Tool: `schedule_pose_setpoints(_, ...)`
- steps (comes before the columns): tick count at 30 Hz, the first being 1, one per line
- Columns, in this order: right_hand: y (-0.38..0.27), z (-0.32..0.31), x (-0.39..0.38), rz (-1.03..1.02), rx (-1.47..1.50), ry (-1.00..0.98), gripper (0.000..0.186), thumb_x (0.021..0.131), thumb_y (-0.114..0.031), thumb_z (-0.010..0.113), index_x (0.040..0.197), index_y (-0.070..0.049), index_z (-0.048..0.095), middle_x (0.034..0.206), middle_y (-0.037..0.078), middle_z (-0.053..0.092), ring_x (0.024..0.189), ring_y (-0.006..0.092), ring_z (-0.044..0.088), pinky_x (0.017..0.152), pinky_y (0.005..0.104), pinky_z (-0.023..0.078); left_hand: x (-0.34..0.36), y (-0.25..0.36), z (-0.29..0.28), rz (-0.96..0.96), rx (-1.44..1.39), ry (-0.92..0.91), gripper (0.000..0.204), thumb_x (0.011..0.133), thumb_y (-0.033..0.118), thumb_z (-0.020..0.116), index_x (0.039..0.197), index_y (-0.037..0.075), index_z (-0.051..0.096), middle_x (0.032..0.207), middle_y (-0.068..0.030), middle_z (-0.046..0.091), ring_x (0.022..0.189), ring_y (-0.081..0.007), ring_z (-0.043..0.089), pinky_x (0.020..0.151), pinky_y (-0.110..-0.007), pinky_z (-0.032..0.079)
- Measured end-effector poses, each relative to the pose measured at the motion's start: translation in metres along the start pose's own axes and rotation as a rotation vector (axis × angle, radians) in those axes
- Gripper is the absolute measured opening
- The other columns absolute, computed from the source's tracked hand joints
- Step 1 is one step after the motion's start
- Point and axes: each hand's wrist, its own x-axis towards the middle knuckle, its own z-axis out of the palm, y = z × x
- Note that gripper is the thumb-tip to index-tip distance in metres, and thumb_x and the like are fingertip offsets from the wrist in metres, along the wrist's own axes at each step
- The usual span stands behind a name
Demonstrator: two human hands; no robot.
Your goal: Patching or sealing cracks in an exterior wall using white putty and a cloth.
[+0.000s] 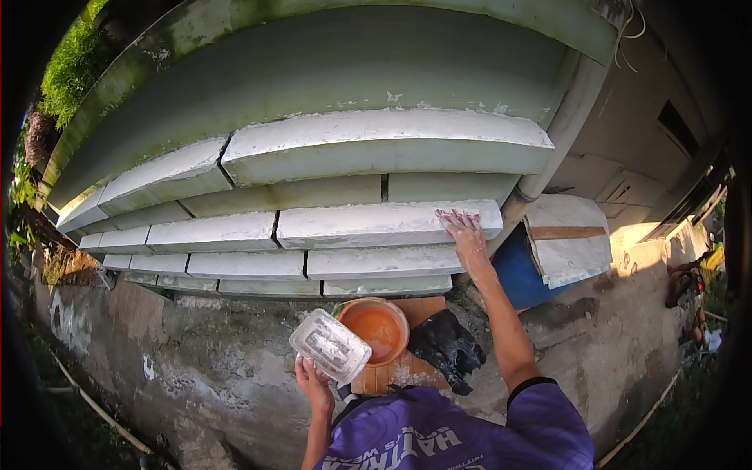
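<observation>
My left hand (312, 381) grips a clear rectangular plastic container (330, 345) by its near edge, fingers wrapped beneath it. White residue coats the container, which is held beside an orange-brown bucket (376, 302). Up and to the right, my right hand (467, 230) presses down on the right end of a white-coated ledge (368, 225). Its fingers are bent over a small reddish, white-smeared piece (448, 216), like a cloth or pad; its exact kind is too small to tell. Inside the bucket, orange-tinted liquid shows pale patches.
More white-topped ledges (376, 129) run across the pale green wall. A grey pipe (560, 141) slants down at its right. Near it, a grey board (570, 254) lies over something blue (513, 270). A crumpled black plastic bag (446, 348) rests on brown boards (392, 378) beside the bucket.
</observation>
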Motion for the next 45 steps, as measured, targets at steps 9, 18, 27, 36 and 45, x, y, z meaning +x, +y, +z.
schedule_pose_setpoints(9, 0.019, -0.050, 0.016, 0.045, 0.227, -0.009, 0.042, 0.073, 0.010, 0.051, 0.110, -0.005, 0.067, 0.118, 0.017, 0.065, 0.115, 0.0356, 0.058, 0.099, 0.0441, 0.046, 0.001, -0.012, -0.004, 0.011, -0.024, -0.033, 0.037, 0.098, 0.023, 0.058, 0.130, 0.009, 0.046, 0.099, 0.0037, 0.059, 0.070, -0.0024, 0.055, 0.053, -0.018, 0.046)
schedule_pose_setpoints(18, -0.021, -0.067, -0.021, 0.126, 0.411, -0.422, 0.055, 0.072, 0.015, 0.049, 0.119, -0.007, 0.065, 0.120, 0.018, 0.064, 0.113, 0.0378, 0.059, 0.098, 0.0435, 0.047, -0.004, -0.011, 0.006, 0.032, -0.037, 0.005, 0.036, 0.098, 0.024, 0.057, 0.129, 0.009, 0.046, 0.097, 0.0041, 0.059, 0.071, -0.0019, 0.055, 0.053, -0.017, 0.045)
schedule_pose_setpoints(27, 0.025, -0.005, -0.006, 0.072, 0.135, -0.032, 0.044, 0.079, 0.007, 0.047, 0.116, -0.007, 0.066, 0.125, 0.015, 0.063, 0.124, 0.0331, 0.053, 0.109, 0.0440, 0.037, 0.005, -0.019, 0.009, 0.030, 0.007, -0.111, 0.039, 0.100, 0.027, 0.054, 0.132, 0.007, 0.044, 0.106, -0.0014, 0.061, 0.078, -0.0101, 0.064, 0.060, -0.023, 0.052)
schedule_pose_setpoints(36, -0.087, -0.103, -0.033, 0.274, 0.640, -0.129, 0.018, 0.093, -0.006, 0.055, 0.106, 0.005, 0.058, 0.088, 0.024, 0.067, 0.079, 0.0416, 0.066, 0.068, 0.0423, 0.051, 0.004, 0.015, 0.041, 0.084, -0.035, -0.189, 0.037, 0.100, 0.014, 0.050, 0.134, 0.003, 0.038, 0.132, -0.0052, 0.055, 0.100, -0.0075, 0.060, 0.066, -0.021, 0.054)
schedule_pose_setpoints(45, -0.182, -0.114, -0.052, 0.019, 1.044, -0.363, 0.022, 0.092, -0.007, 0.057, 0.112, 0.002, 0.057, 0.086, 0.026, 0.066, 0.081, 0.0449, 0.065, 0.068, 0.0425, 0.051, 0.002, 0.028, 0.047, 0.141, -0.054, -0.250, 0.041, 0.099, 0.007, 0.051, 0.136, 0.002, 0.035, 0.138, -0.0080, 0.050, 0.106, -0.0082, 0.057, 0.072, -0.019, 0.053)
